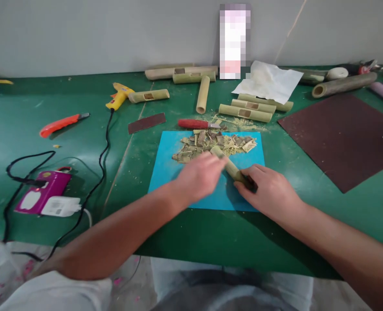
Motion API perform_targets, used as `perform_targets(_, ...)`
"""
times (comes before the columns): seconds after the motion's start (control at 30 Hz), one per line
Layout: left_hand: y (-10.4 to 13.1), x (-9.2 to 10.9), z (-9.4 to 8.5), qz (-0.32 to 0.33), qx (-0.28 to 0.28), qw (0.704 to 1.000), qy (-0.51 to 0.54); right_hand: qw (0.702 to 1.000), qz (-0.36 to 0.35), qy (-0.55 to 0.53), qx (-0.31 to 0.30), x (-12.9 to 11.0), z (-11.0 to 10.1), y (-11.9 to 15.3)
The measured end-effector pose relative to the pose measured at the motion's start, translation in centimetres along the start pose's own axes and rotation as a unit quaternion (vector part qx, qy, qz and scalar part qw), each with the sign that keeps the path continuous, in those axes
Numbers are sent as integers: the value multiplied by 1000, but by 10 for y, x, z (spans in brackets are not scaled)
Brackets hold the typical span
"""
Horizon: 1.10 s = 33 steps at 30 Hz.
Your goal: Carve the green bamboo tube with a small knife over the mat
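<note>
A pale green bamboo tube lies slantwise over the blue sheet. My right hand is closed on its near end, thumb and fingers on either side. My left hand is closed, slightly blurred, against the tube's far part; what its fingers pinch, if anything, is hidden. Just beyond both hands, bamboo chips and shavings are heaped on the sheet. Behind the heap lies a red-handled knife, its blade pointing right.
Cut bamboo tubes and a white paper lie at the back. Brown sandpaper is at right. On the left are an orange cutter, a yellow glue gun, a purple power strip and black cables.
</note>
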State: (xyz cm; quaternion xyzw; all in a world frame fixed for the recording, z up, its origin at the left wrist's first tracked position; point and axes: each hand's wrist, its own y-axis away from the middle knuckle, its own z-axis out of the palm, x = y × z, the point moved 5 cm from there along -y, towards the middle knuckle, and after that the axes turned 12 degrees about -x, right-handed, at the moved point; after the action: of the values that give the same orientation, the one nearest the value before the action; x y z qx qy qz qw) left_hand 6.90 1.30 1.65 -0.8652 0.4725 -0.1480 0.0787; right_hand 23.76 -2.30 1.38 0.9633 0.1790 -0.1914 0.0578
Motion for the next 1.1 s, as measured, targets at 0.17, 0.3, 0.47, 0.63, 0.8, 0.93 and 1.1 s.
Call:
perform_targets(0.17,1,-8,-2,-6,6,1000,-4,1000,3,15,0,0,0,2)
perform_targets(0.3,0,-3,0,-7,-2,1000,-5,999,-11,44,2,-3,-1,3)
perform_targets(0.47,0,-5,-1,-5,17,1000,18,996,-12,87,9,-7,0,5)
perform_targets(0.63,-3,-34,-5,-55,23,998,-3,988,-6,150,27,-12,-6,9)
perform_targets(0.8,-4,-23,-5,-50,22,998,10,986,1,168,-10,-18,-10,12)
perform_targets(0.93,-3,8,2,16,-22,998,50,986,0,163,-30,-20,-10,12)
perform_targets(1.1,0,6,-2,-21,6,999,30,984,-16,180,-2,-22,-10,14)
